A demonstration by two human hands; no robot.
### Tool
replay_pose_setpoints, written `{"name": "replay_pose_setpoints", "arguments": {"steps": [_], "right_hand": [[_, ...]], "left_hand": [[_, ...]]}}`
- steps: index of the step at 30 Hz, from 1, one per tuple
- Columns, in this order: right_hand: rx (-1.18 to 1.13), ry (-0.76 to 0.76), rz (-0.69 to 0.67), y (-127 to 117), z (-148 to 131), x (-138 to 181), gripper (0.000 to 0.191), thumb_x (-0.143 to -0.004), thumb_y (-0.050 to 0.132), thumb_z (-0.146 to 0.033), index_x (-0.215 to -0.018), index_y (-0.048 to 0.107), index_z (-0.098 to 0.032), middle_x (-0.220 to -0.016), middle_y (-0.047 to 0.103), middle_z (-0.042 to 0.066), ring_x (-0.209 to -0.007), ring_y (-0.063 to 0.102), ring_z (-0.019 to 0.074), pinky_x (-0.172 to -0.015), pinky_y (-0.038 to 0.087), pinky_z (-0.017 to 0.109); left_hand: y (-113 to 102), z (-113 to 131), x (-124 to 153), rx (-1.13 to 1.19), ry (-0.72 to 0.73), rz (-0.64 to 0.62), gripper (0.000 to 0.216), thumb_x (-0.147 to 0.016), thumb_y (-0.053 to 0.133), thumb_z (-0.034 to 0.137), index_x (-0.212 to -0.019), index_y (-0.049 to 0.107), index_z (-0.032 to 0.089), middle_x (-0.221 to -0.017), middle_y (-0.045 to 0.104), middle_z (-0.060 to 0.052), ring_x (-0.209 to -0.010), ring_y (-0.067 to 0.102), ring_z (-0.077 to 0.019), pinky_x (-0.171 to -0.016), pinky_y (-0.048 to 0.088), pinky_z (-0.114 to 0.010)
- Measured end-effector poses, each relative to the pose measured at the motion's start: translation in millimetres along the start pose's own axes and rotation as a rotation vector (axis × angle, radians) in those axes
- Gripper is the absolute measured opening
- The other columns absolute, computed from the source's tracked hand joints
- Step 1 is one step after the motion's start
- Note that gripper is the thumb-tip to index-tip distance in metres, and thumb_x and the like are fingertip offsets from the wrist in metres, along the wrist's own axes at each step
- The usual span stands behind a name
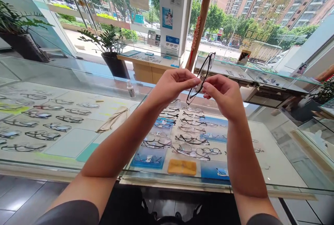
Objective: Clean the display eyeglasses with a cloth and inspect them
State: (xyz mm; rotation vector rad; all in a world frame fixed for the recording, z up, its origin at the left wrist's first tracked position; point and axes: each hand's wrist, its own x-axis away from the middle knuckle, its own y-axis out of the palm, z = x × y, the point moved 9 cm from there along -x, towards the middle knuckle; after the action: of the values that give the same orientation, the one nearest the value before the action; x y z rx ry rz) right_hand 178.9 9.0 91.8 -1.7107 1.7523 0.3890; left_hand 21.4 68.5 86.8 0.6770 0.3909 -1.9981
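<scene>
A pair of thin dark-framed eyeglasses (208, 65) is held up above the glass counter, turned nearly edge-on and tilted. My left hand (175, 83) pinches it from the left, thumb and fingers closed near its middle. From the right, my right hand (221, 92) also has thumb and fingertips closed at the frame. The fingers cover part of the lenses and the middle of the frame. Below both hands, rows of other eyeglasses (191, 138) lie inside the display case, apart from my hands.
On the counter's left stand a small spray bottle (130, 89) and a crumpled beige cloth (112, 118). More eyeglasses (43, 135) lie in the left case. A yellow-orange case (182, 167) sits near the front. Beyond are a wooden post (202, 23), a potted plant (114, 64) and windows.
</scene>
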Motion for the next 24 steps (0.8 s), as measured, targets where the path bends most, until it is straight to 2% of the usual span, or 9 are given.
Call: {"name": "replay_pose_setpoints", "arguments": {"steps": [5, 10, 16, 20, 24], "right_hand": [[0.027, -0.005, 0.027, 4, -2, 6, 0.020, -0.094, 0.082, -0.044, -0.092, 0.076, -0.025, -0.082, 0.071, 0.000, -0.071, 0.068, 0.0150, -0.068, 0.061, 0.033], [-0.005, 0.035, -0.013, 8, 11, 8, 0.019, -0.095, 0.080, -0.041, -0.089, 0.073, -0.024, -0.078, 0.068, -0.001, -0.069, 0.065, 0.0142, -0.065, 0.057, 0.032], [-0.032, 0.039, -0.032, 9, 20, 5, 0.016, -0.095, 0.078, -0.037, -0.090, 0.072, -0.023, -0.078, 0.068, -0.002, -0.068, 0.064, 0.0140, -0.065, 0.054, 0.032], [0.030, 0.034, 0.012, 2, 22, 3, 0.016, -0.093, 0.078, -0.035, -0.087, 0.070, -0.023, -0.078, 0.065, -0.002, -0.069, 0.061, 0.0144, -0.065, 0.051, 0.033], [0.049, 0.020, 0.114, -12, 23, 1, 0.011, -0.093, 0.072, -0.029, -0.085, 0.067, -0.024, -0.078, 0.067, -0.001, -0.072, 0.064, 0.0157, -0.068, 0.051, 0.034]], "left_hand": [[-2, -8, 6, -0.002, -0.044, -0.007, 0.039, -0.077, 0.097, 0.050, -0.086, 0.079, 0.017, -0.088, 0.078, -0.004, -0.084, 0.070, -0.0154, -0.084, 0.056, -0.031], [4, -18, 12, -0.007, -0.108, -0.078, 0.034, -0.084, 0.092, 0.048, -0.087, 0.077, 0.017, -0.092, 0.078, -0.005, -0.086, 0.069, -0.0151, -0.084, 0.055, -0.030], [6, -27, 10, 0.073, -0.096, -0.128, 0.031, -0.086, 0.092, 0.042, -0.091, 0.074, 0.017, -0.097, 0.079, -0.005, -0.092, 0.071, -0.0154, -0.090, 0.057, -0.030], [-1, -33, 7, 0.044, -0.072, -0.108, 0.028, -0.089, 0.090, 0.043, -0.093, 0.077, 0.018, -0.101, 0.080, -0.006, -0.095, 0.072, -0.0160, -0.091, 0.057, -0.030], [-15, -35, 4, 0.001, -0.075, -0.055, 0.030, -0.090, 0.088, 0.046, -0.094, 0.077, 0.019, -0.102, 0.080, -0.006, -0.092, 0.072, -0.0152, -0.085, 0.059, -0.028]]}}
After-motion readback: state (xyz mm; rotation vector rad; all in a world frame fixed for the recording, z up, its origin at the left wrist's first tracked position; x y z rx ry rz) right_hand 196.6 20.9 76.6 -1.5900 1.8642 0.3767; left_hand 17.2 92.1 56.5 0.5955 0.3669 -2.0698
